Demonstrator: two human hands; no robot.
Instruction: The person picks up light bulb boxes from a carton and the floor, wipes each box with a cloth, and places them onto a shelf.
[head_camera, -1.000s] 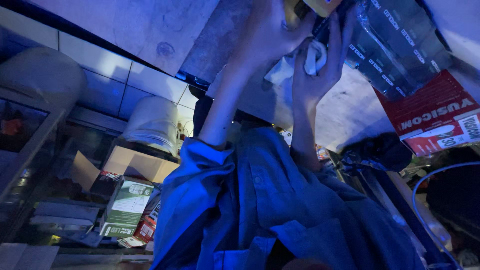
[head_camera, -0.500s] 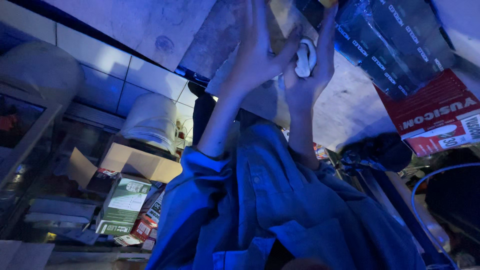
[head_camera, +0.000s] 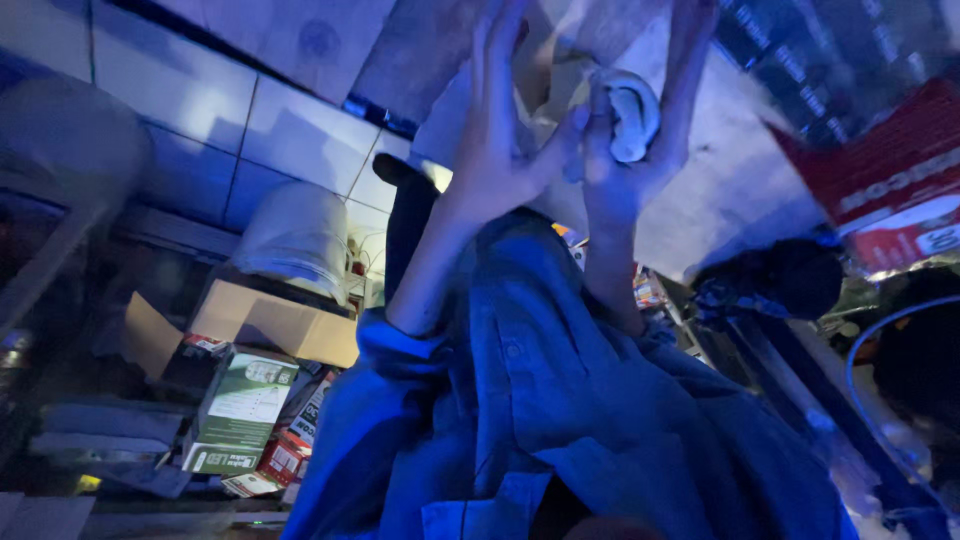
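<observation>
A: Right hand (head_camera: 640, 150)?
B: Curled around a small white rounded object (head_camera: 632, 115), raised overhead.
A: Left hand (head_camera: 500, 150)?
B: Open, fingers spread, just beside it, thumb touching right hand. Blue sleeve (head_camera: 400, 350) below.

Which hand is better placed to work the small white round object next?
Probably the right hand: its fingers already wrap the white round object. The left hand is open beside it, fingers spread, holding nothing.

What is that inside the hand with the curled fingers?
A small white rounded object sits in the right hand. Curled fingers cover its lower part, so its full shape stays hidden. The left hand is open beside it.
</observation>
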